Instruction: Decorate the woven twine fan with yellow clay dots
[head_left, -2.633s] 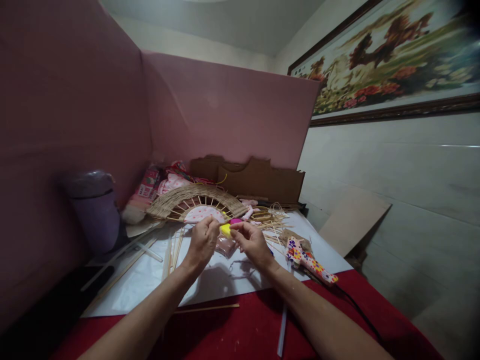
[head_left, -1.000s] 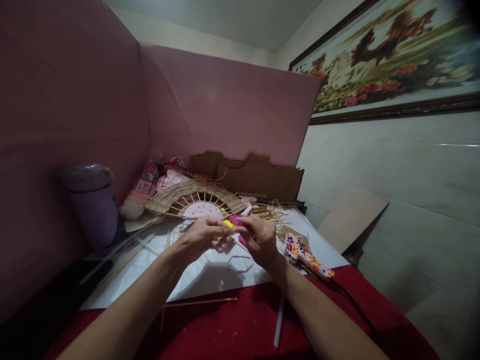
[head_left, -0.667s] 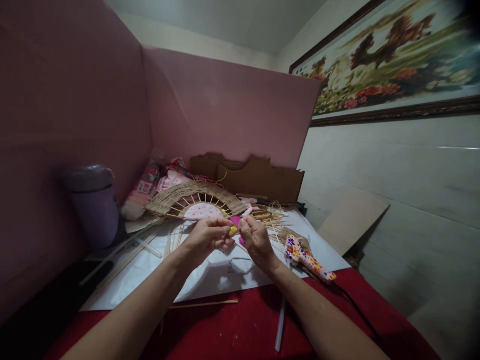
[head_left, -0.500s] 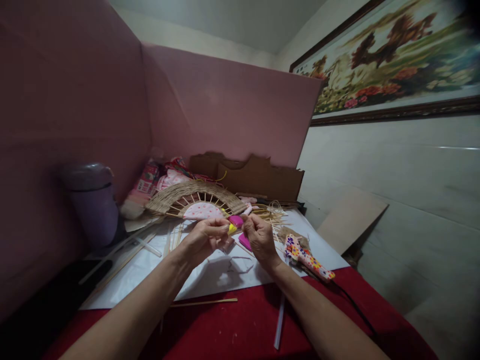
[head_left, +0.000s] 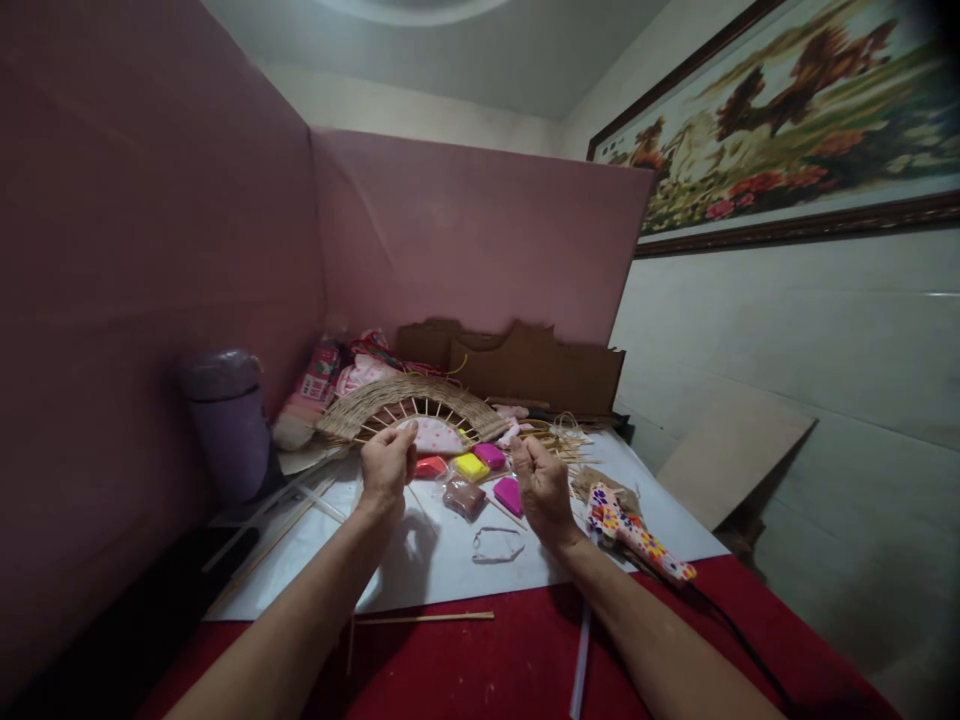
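My left hand (head_left: 387, 467) is closed in a pinch in front of the fan's left part. Its thumb points up, and whatever it may hold is too fine to make out. Level with it, my right hand (head_left: 543, 488) is also closed, fingertips pressed together, contents hidden. Between and beyond the hands lie a red packet (head_left: 431, 467), a yellow packet (head_left: 471, 466), a brown packet (head_left: 464, 498) and two magenta packets (head_left: 508, 495). Behind them stands a semicircular fan (head_left: 412, 400) of twine over thin sticks, with a dotted cloth centre (head_left: 435, 434). A thin white loop (head_left: 497, 546) lies on the white sheet.
A flower-patterned glue gun (head_left: 641, 540) with a black cord lies at the right. Thin sticks (head_left: 424, 617) and a clear glue stick (head_left: 580, 660) rest on the red cloth (head_left: 517, 670). At left stands a purple tumbler (head_left: 229, 425); torn cardboard (head_left: 532, 370) leans at the back.
My hands have moved apart, the left one leftward and the right one slightly rightward. The packets and white loop between them show more fully. The whole view has shifted a little.
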